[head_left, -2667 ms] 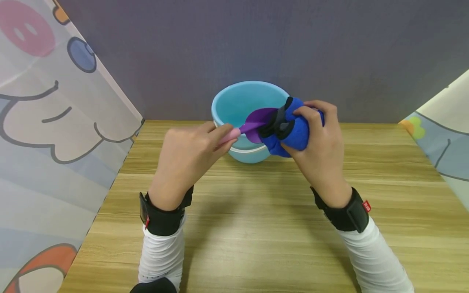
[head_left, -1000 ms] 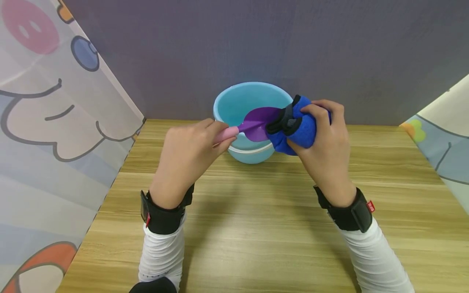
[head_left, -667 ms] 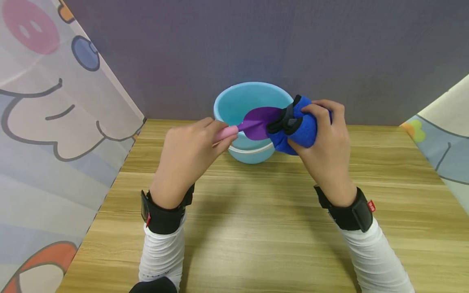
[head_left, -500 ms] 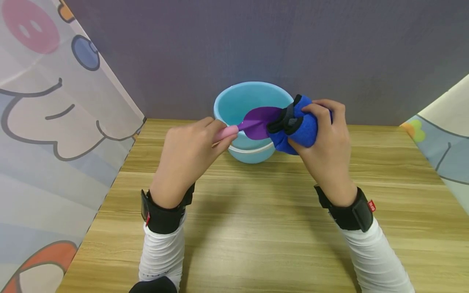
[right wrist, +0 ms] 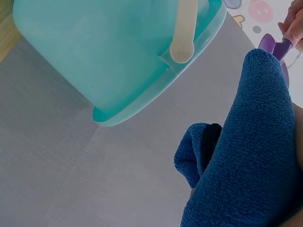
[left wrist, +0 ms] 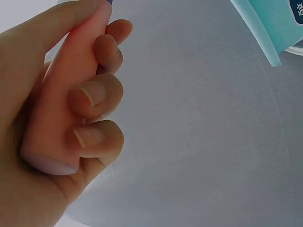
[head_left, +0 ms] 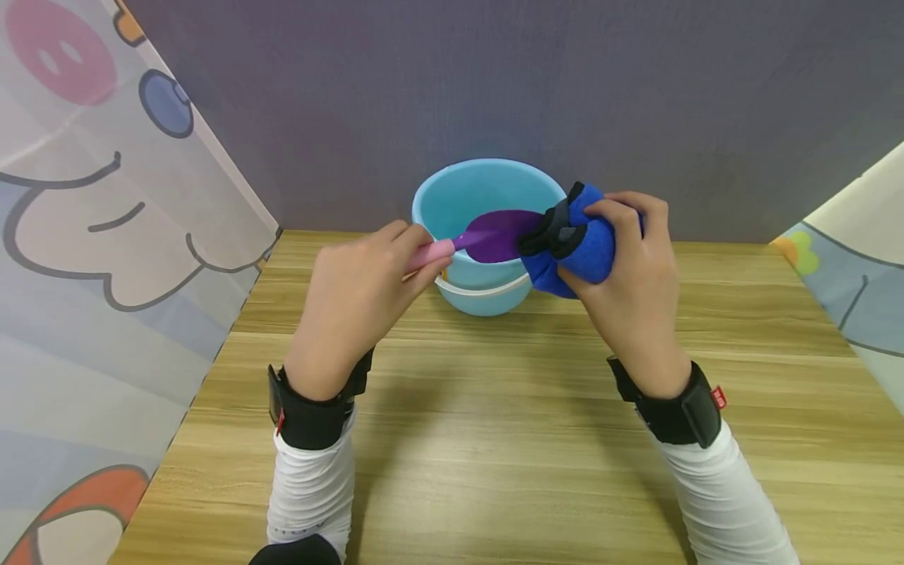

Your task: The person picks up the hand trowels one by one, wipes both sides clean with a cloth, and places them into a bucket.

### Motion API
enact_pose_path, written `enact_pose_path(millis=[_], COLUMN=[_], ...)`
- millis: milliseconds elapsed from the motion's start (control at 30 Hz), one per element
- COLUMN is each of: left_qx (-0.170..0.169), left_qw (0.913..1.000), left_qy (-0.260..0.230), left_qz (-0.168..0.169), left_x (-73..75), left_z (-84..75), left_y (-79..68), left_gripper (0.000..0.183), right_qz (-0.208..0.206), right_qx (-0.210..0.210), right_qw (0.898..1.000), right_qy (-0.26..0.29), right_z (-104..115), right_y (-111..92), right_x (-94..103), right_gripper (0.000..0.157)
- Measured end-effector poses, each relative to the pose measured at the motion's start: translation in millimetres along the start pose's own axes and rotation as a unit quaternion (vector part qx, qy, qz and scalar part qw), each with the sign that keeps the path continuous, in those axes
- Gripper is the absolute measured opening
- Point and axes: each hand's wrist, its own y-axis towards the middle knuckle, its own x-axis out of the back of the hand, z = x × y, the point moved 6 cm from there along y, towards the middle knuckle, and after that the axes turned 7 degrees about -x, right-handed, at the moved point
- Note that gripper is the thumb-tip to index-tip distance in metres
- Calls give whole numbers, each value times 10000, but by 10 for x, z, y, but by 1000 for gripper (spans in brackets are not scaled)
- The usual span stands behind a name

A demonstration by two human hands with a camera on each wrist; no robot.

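My left hand point(head_left: 363, 302) grips the pink handle of a purple toy shovel point(head_left: 492, 235), with fingers curled round it in the left wrist view. The blade points right, and its tip disappears behind a blue towelling cloth point(head_left: 592, 249) with black edging. My right hand point(head_left: 628, 286) holds that cloth bunched against the blade end. In the right wrist view the cloth point(right wrist: 248, 137) hangs in thick folds, with a bit of the purple shovel point(right wrist: 268, 43) beyond it. Both things are held above the near rim of a light blue bucket point(head_left: 487, 302).
The bucket, with its white carrying handle point(right wrist: 183, 33), stands on the wood-grain table point(head_left: 480, 439) close to the grey back wall point(head_left: 353, 110). A cartoon-printed panel point(head_left: 127, 259) borders the left side, and another point(head_left: 862, 267) the right.
Since the earliest frame both hands have shifted slightly; the right hand and cloth are a little farther right. In the last half second the left hand and shovel handle have edged left.
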Motion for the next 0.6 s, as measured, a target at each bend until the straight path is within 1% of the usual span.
enact_pose_path(millis=[200,400,467,600], left_qx=[130,241,276,418], left_qw=[9996,9995,9994,9988], left_qy=[49,-42,-87,-128], left_qz=[232,205,186,234], left_x=[-13,-17,-14,-14], left_z=[62,120,129,151], left_y=[-9,-17,-16,-19], left_gripper=[31,26,27,33], right_qz=[17,5,-61,-352], right_qx=[5,-118,-182,-248], right_qw=[10000,9999,9998,9990], right_qy=[-8,8,24,142], right_z=[-6,-31,-42,-58], right_y=[10,35,45,66], right_x=[16,76,113,209], right_gripper=[55,56,56,53])
